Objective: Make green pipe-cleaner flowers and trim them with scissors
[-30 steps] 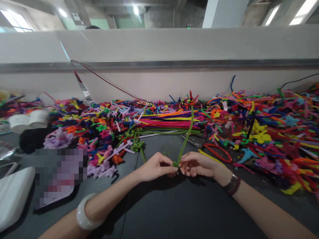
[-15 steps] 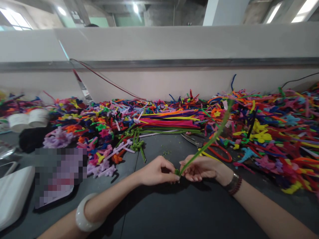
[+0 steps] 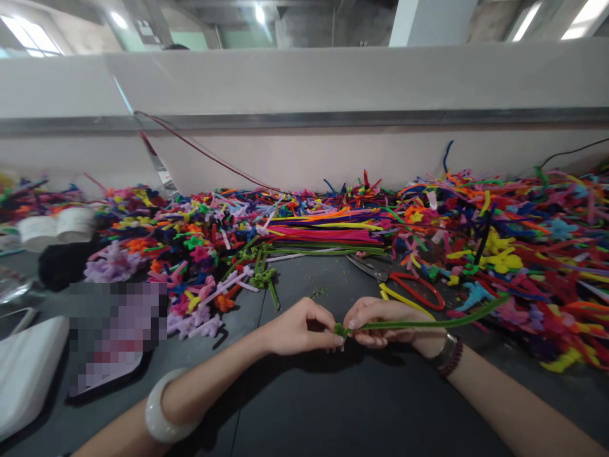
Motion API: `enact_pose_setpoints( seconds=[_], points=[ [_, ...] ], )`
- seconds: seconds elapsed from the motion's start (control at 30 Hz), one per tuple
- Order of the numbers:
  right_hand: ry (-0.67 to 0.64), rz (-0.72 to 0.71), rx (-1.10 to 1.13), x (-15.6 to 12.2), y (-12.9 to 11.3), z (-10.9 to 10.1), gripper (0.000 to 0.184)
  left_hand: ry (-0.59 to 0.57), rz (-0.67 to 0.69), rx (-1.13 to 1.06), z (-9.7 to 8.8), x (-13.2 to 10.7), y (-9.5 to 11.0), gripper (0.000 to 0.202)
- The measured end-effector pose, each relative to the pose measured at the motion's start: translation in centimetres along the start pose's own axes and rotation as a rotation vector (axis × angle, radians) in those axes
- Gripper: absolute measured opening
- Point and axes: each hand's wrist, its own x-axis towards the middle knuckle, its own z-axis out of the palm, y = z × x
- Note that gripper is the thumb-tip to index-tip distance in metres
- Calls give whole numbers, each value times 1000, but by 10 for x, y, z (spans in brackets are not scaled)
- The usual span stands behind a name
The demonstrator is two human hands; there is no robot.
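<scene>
Left hand [image 3: 299, 328] pinched closed, right hand [image 3: 383, 322] pinching just beside it, left forearm [image 3: 214, 374] and right forearm [image 3: 514, 400] angling inward

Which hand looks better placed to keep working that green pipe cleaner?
Probably the right hand: the long free length of the green pipe cleaner runs right along its fingers, while the left hand is busy pinching the small green knot.

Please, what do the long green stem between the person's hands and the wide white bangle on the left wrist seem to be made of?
The long green stem looks like a pipe cleaner: matte, fuzzy chenille, probably over thin wire, as it holds a curve. The wide white bangle has a smooth, glossy, slightly cloudy surface; it could be stone or plastic, I cannot tell.
</scene>
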Motion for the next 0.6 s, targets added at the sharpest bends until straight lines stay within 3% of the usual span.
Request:
enact_pose_setpoints(
  seconds=[0.37,0.6],
  points=[
    [-1,-183,151,0,-1,10,21,87,19,-150,0,0,1,20],
    [11,-263,306,4,4,9,9,186,20,-209,-1,2,3,22]
  ],
)
